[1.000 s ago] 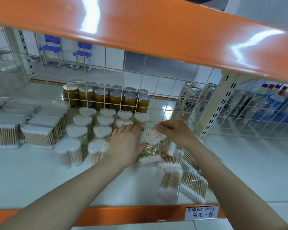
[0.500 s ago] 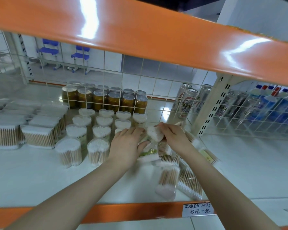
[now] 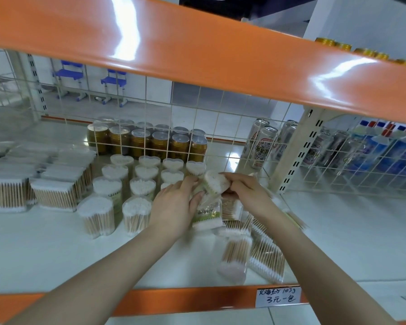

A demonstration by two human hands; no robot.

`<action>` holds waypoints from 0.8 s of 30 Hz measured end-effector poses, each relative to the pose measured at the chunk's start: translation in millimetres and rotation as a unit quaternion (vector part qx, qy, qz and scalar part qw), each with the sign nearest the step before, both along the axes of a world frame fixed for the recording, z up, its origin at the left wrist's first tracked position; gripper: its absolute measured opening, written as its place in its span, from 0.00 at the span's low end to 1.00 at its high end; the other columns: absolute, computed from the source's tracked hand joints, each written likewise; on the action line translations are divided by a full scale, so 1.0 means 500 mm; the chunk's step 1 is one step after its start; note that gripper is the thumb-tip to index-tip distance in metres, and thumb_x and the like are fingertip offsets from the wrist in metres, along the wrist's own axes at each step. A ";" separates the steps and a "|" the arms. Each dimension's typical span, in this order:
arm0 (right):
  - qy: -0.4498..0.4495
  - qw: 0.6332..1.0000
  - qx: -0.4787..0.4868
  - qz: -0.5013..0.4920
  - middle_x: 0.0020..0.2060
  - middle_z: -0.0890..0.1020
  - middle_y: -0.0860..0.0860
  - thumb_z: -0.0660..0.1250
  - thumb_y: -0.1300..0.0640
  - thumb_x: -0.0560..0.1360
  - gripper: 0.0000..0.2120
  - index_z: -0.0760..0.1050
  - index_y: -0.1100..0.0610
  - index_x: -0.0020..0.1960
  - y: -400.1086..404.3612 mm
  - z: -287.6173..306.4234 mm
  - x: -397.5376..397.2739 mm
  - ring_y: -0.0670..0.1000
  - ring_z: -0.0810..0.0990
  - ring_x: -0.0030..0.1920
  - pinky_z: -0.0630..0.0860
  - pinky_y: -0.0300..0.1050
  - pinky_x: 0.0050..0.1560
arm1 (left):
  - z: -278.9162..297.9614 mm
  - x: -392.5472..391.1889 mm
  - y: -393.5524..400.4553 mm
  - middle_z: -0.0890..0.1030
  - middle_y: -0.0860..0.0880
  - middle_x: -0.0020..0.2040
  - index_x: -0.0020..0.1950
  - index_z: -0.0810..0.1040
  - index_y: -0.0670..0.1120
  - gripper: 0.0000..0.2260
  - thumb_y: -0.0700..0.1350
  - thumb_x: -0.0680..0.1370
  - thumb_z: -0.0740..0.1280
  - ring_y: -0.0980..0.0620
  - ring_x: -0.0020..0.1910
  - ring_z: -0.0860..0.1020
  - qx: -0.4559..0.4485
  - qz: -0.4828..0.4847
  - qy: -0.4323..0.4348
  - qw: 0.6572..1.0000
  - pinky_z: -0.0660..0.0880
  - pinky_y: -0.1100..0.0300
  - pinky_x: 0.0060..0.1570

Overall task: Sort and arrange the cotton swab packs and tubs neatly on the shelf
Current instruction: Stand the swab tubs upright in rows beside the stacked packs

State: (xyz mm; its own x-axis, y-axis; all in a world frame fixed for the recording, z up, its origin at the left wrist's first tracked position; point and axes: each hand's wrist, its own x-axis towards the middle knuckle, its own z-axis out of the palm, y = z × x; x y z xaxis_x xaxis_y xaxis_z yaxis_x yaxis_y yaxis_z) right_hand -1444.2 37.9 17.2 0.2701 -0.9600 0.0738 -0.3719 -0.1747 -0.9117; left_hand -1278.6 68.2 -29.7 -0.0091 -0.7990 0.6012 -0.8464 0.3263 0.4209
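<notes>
A white shelf (image 3: 45, 259) with an orange front edge runs across the view, under a glossy orange upper shelf (image 3: 197, 50), and a wire grid (image 3: 220, 118) closes off its back. Beyond the grid lie a tiled floor and two blue chairs (image 3: 92, 76).

On the far left of the shelf stand rectangular swab packs (image 3: 54, 186), stacked in rows with the wooden sticks upright. To their right, heart-shaped swab tubs (image 3: 117, 184) stand in neat rows, four across at the back. Behind the grid sit gold cans (image 3: 148, 141), with beer cans (image 3: 263, 144) and blue bottles (image 3: 394, 146) further right.

Near the front right of the shelf lies a loose heap of swab packs (image 3: 265, 256), tipped over and overlapping; one round tub (image 3: 234, 259) lies on its side with its cotton end toward the front edge. A handwritten price label (image 3: 278, 297) is fixed to the orange edge below them.

Both bare hands meet just right of the tub rows. The left hand (image 3: 174, 205) has its fingers (image 3: 190, 181) curled around the side of a green-labelled swab tub (image 3: 209, 212) standing on the shelf. The right hand (image 3: 246, 191) pinches a second tub, the tilted tub (image 3: 215, 182), by its cotton top, just above the green-labelled one; whether the two tubs touch cannot be told.
</notes>
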 end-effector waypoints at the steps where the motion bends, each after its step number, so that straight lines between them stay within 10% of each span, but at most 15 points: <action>1: 0.006 1.000 0.000 0.007 0.54 0.80 0.58 0.52 0.69 0.77 0.19 0.73 0.59 0.63 0.001 0.001 -0.002 0.54 0.79 0.55 0.76 0.47 0.59 | -0.001 0.000 -0.001 0.80 0.44 0.52 0.66 0.70 0.46 0.17 0.50 0.80 0.58 0.42 0.48 0.78 0.006 0.000 0.009 1.000 0.68 0.57 0.40; 15: 0.043 0.997 -0.067 -0.002 0.45 0.82 0.51 0.60 0.66 0.74 0.22 0.68 0.38 0.54 0.003 -0.003 -0.007 0.53 0.82 0.50 0.77 0.51 0.57 | 0.016 -0.002 -0.004 0.73 0.45 0.62 0.71 0.65 0.49 0.20 0.41 0.79 0.60 0.48 0.54 0.74 0.093 -0.078 0.127 0.984 0.67 0.64 0.49; 24: 0.168 0.980 -0.103 -0.015 0.51 0.79 0.54 0.63 0.64 0.73 0.15 0.76 0.60 0.60 0.002 -0.009 -0.006 0.51 0.78 0.50 0.74 0.39 0.49 | 0.030 0.013 0.006 0.71 0.44 0.65 0.70 0.68 0.45 0.26 0.40 0.73 0.68 0.47 0.62 0.70 0.124 -0.077 0.099 0.984 0.63 0.67 0.53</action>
